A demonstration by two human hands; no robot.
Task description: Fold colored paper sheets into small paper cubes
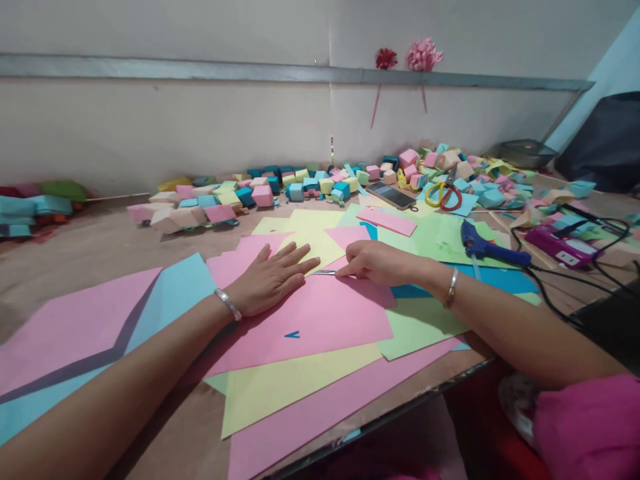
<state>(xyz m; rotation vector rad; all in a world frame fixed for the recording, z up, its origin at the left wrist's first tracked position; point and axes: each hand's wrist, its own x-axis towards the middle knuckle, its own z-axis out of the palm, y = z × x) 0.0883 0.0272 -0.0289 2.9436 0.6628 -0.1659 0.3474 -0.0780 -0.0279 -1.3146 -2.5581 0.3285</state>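
Near the middle of the desk's [107,237] front edge, overlapping sheets of smooth, matte paper spread in a loose fan, and on the large pink sheet [330,317] among them both hands are at work. The left hand [273,279] lies palm down, fingers apart and straight, pressing flat on the paper and gripping nothing. The right hand [377,261] is curled, its fingers clamped on a slim metal tool [324,272] whose narrow, shiny end lies along the pink surface, pointing toward the left fingertips; the rest of it is hidden in the fist. Just beyond, a pale yellow sheet [313,230] overlaps the pink, and nearer the front edge a small blue V-shaped sliver [293,335] rests on it. Toward the left edge, another pink sheet [83,317] with a lifted side casts a shadow over light blue paper [175,287]. Along the far edge, crisp-cornered paper cubes [263,195] in pastel and deeper blue are heaped against the wall. In front of the pile toward the far right corner lie a flat, glossy phone [391,195] and scissors [444,195] with one yellow and one red loop. Nearer the right edge, a dark blue plastic glue gun [493,250] sits on green and blue paper, beside a shiny magenta power strip [563,247] with black cords.
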